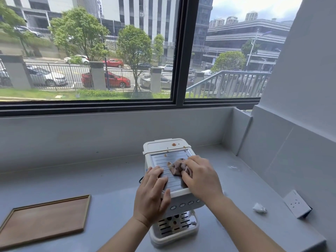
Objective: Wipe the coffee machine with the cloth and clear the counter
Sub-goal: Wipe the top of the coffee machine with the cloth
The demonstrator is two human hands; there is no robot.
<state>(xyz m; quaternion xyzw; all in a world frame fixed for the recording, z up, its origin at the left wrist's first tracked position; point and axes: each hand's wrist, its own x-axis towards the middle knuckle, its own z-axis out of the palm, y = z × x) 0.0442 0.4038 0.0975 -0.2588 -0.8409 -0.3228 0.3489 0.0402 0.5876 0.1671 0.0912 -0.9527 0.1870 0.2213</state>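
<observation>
A small white coffee machine [164, 148] stands on the grey counter [109, 179], with a ribbed metal top plate and brown stains near its back edge. My right hand [200, 177] presses a crumpled pinkish-grey cloth [175, 167] onto the metal plate. My left hand [151, 193] lies flat on the machine's front left corner, fingers spread over the plate and the front face. The drip tray [174, 228] shows below, between my forearms.
A wooden tray [45, 219] lies on the counter at the left. A crumpled white tissue [259, 208] sits at the right, near a white wall socket [297, 204]. Another white scrap [232, 167] lies behind it. A window runs along the back.
</observation>
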